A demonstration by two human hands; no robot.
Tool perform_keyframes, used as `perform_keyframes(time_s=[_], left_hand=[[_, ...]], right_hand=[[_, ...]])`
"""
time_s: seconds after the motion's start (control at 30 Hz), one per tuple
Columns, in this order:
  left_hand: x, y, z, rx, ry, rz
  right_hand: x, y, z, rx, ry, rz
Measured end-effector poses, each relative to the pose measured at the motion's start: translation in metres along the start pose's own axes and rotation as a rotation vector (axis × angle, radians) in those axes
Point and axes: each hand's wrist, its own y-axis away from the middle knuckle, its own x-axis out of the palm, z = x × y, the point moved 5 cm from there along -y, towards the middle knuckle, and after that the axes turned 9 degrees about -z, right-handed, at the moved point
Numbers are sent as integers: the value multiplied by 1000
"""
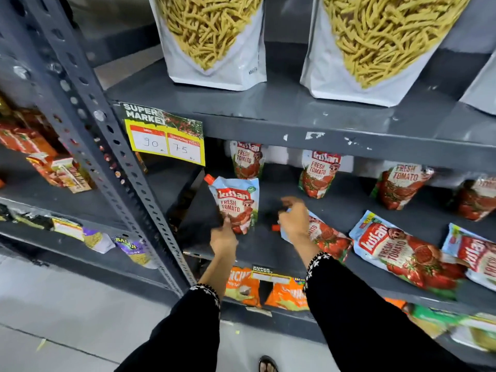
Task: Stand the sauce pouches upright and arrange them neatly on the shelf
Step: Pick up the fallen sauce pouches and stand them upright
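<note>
Red-and-blue tomato sauce pouches lie and stand on a grey metal shelf (257, 251). My left hand (224, 238) grips the bottom of one upright pouch (237, 201) at the shelf's front left. My right hand (294, 220) rests on the top of a pouch lying flat (326, 236), beside its red cap. Two more flat pouches (402, 255) (475, 256) lie to the right. At the back stand several upright pouches (248, 159) (318, 174) (400, 185).
A perforated grey upright post (112, 146) borders the shelf on the left. A yellow price tag (165, 132) hangs from the shelf above, which carries large white snack bags (212, 38). Orange packets (268, 288) fill the shelf below.
</note>
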Motion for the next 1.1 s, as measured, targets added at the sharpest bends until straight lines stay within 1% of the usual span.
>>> perform_keyframes(time_s=[0.03, 0.07, 0.1, 0.13, 0.17, 0.23, 0.27, 0.3, 0.37, 0.4, 0.47, 0.53, 0.57, 0.63, 0.7, 0.73, 0.77, 0.83, 0.9, 0.93, 0.97, 1.03, 1.07, 1.1], left_hand=[[10, 11, 7, -74, 53, 54], [22, 20, 13, -151, 97, 115], [35, 30, 20, -217, 118, 190], [49, 42, 25, -266, 103, 270], [62, 54, 30, -294, 60, 342], [83, 74, 37, -313, -30, 423], [91, 80, 39, -299, -39, 436], [98, 83, 41, -274, -39, 428], [104, 81, 44, -225, -34, 363], [106, 80, 44, -198, -34, 336], [108, 79, 36, -101, -22, 317], [115, 80, 15, 129, -42, 316], [117, 83, 1, 269, -76, 321], [119, 90, -21, 499, -164, 336], [118, 89, -28, 633, -289, 306], [117, 91, -26, 667, -342, 287], [114, 92, -21, 663, -368, 263], [112, 94, -4, 568, -403, 201], [113, 98, 18, 393, -412, 167], [118, 104, 29, 302, -395, 180], [125, 111, 41, 215, -369, 209], [145, 133, 64, 56, -297, 293], [156, 145, 73, -32, -242, 341], [166, 156, 79, -97, -212, 379]], right_hand=[[-17, -6, -4, -27, 146, -66], [-30, -13, -11, -43, 325, -82], [-43, -21, -20, -27, 506, -51], [-54, -27, -32, 21, 641, 12], [-64, -30, -44, 79, 721, 86], [-77, -31, -61, 150, 754, 229], [-80, -32, -67, 169, 728, 275], [-82, -32, -72, 187, 679, 288], [-85, -32, -78, 229, 492, 247], [-86, -30, -82, 264, 355, 201], [-90, -24, -88, 330, -26, 83], [-98, -17, -87, 334, -368, 0], [-101, -13, -85, 323, -457, -20], [-103, -4, -83, 320, -546, -41], [-99, 3, -82, 308, -560, -35], [-97, 5, -83, 317, -557, -33], [-97, 7, -85, 326, -558, -31], [-104, 4, -85, 313, -524, -26], [-118, -4, -86, 273, -441, -27], [-132, -10, -85, 245, -376, -55], [-147, -17, -84, 200, -279, -102], [-182, -33, -91, 101, 2, -190], [-199, -41, -98, 76, 150, -199], [-212, -48, -106, 88, 270, -164]])
